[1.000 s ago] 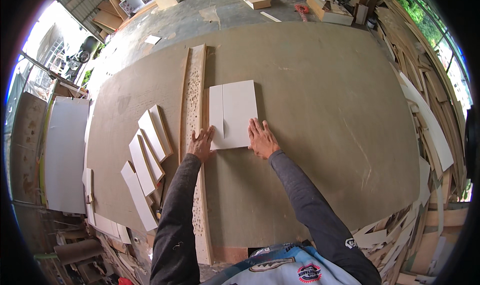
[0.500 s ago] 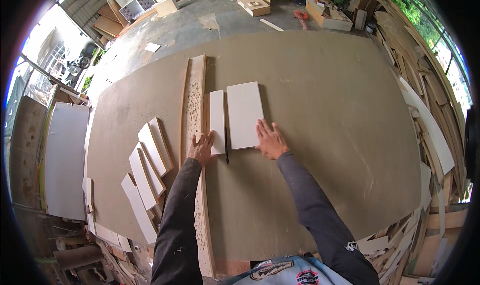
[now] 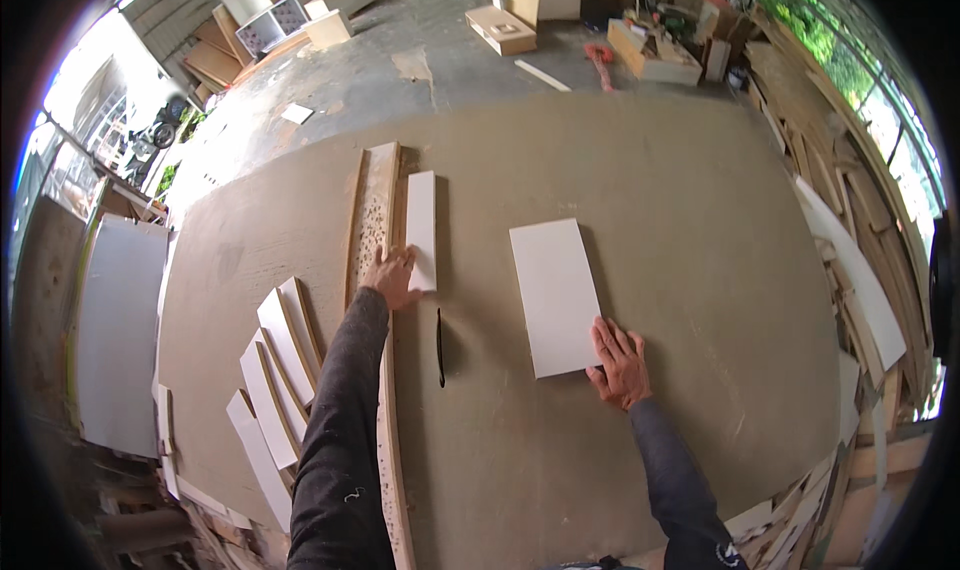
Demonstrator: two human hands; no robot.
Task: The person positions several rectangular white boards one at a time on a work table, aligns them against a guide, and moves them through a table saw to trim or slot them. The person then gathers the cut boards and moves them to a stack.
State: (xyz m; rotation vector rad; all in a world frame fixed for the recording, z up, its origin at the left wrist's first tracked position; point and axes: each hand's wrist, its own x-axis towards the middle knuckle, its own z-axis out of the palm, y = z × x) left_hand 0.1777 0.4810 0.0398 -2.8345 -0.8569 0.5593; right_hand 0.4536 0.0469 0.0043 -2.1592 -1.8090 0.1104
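Note:
My left hand (image 3: pixel 394 276) lies at the near end of a narrow white board (image 3: pixel 422 225), its fingers stretched over the board's left edge. That board sits along the right side of a long wooden strip with a speckled, holed middle (image 3: pixel 375 210). At the near right corner of a wider white panel (image 3: pixel 556 300), my right hand (image 3: pixel 620 365) grips the edge, fingers on top and thumb by the near edge. Between the two boards, closer to me, lies a thin black rod-like piece (image 3: pixel 440 348) whose kind I cannot make out.
Several narrow white boards (image 3: pixel 265 385) lie fanned and overlapping at the left of the large brown sheet tabletop (image 3: pixel 700 220). A white panel (image 3: pixel 125 330) stands beyond its left edge. Stacked wood offcuts (image 3: pixel 865 200) line the right side.
The wider panel has moved right and toward me with my right hand. The narrow board has slid farther away along the strip, leaving the black piece beyond its near end.

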